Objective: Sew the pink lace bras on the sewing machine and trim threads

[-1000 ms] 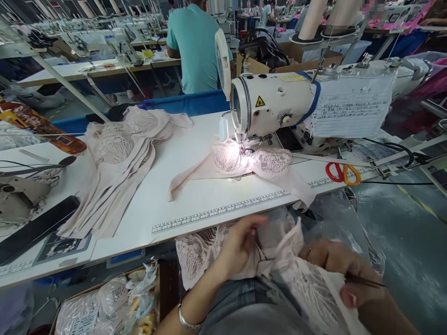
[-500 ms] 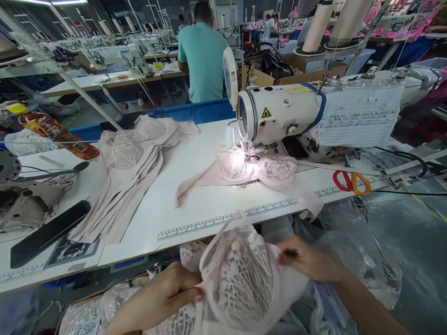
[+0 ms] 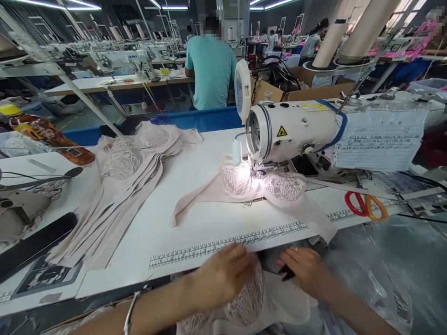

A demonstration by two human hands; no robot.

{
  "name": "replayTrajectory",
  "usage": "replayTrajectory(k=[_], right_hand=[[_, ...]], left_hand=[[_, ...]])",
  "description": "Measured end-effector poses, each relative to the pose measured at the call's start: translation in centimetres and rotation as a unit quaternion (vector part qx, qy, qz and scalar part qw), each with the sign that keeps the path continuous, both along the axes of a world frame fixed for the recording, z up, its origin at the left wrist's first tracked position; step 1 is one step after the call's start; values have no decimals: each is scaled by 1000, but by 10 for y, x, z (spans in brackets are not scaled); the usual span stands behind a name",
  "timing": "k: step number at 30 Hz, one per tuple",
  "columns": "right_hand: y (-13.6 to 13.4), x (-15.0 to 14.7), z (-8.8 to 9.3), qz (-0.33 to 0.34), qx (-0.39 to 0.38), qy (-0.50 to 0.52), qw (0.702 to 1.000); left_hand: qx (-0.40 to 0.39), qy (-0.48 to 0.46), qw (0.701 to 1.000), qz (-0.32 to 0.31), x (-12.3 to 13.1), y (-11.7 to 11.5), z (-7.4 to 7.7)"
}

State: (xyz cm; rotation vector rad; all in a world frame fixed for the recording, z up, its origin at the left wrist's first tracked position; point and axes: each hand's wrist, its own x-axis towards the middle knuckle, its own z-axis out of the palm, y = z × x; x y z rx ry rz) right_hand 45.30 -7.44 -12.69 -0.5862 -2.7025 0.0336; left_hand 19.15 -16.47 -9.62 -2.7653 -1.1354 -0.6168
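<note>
While two bare hands work over it, a beige lace bra (image 3: pixel 246 302) lies on the near side of the sewing machine (image 3: pixel 296 128), below the edge of its table (image 3: pixel 195 228). The left hand (image 3: pixel 226 274) is bent over the bra's upper part; its fingertips are hidden, so I cannot tell whether it pinches the fabric. The right hand (image 3: pixel 303 270) is folded around a small dark tool (image 3: pixel 287 272), too blurred to name, close by the same bra. Handling and arranging this bra looks to be the step in hand; the next move would call for a sure hold on its edge, with the tool kept off the lace.

Beneath the machine's head, brightly lit, rests a second lace bra (image 3: pixel 284 187). Nearer than the machine, a ruler strip (image 3: pixel 195 253) runs along the table's edge; toward the machine's right lie scissors with red and orange handles (image 3: pixel 366 204). Well to its left are a pile of lace bras (image 3: pixel 122 186) and a yellow-capped bottle (image 3: pixel 52 139). A handwritten sheet (image 3: pixel 380 144) hangs on the machine's right; beyond the machine, a person in a teal shirt (image 3: pixel 211 72) sits, back turned, among other machines (image 3: pixel 141 63).
</note>
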Motion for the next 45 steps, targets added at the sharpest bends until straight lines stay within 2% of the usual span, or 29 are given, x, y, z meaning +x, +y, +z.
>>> replayTrajectory(k=[2, 3, 6, 7, 9, 12, 15, 21, 27, 31, 35, 38, 41, 45], right_hand=[[21, -9, 26, 50, 63, 71, 994], [35, -14, 38, 34, 70, 84, 993], [88, -35, 62, -95, 57, 53, 992], [109, -43, 66, -152, 61, 30, 986], [148, -57, 68, -213, 44, -23, 976], [191, -73, 61, -218, -10, -82, 972], [209, -76, 54, -180, -29, -115, 977], [203, -62, 47, -117, -15, -167, 979], [198, -62, 45, -20, -24, -159, 987], [197, -63, 42, -56, -14, -143, 988], [195, -64, 40, -105, 28, -112, 988], [195, -65, 42, -84, 29, -114, 990], [195, -66, 44, -38, -22, -139, 989], [194, -66, 45, -43, -63, -171, 982]], left_hand=[[10, 5, 998, 54, -9, 50, 12], [16, 22, 996, 90, -13, 76, 16], [-20, 158, 983, 87, -19, 136, 22], [-42, 199, 976, 74, -19, 148, 24], [-73, 240, 966, 63, -17, 159, 28], [-64, 229, 968, 84, -14, 158, 30], [-42, 204, 972, 104, -13, 154, 24], [-11, 173, 979, 103, -19, 159, 9], [-24, 141, 976, 166, -19, 155, 12], [-41, 145, 974, 168, -19, 154, 16], [-35, 133, 977, 161, -19, 155, 15], [-23, 126, 978, 166, -19, 155, 12], [-20, 129, 978, 161, -20, 155, 10], [-36, 116, 979, 162, -24, 157, 8]])
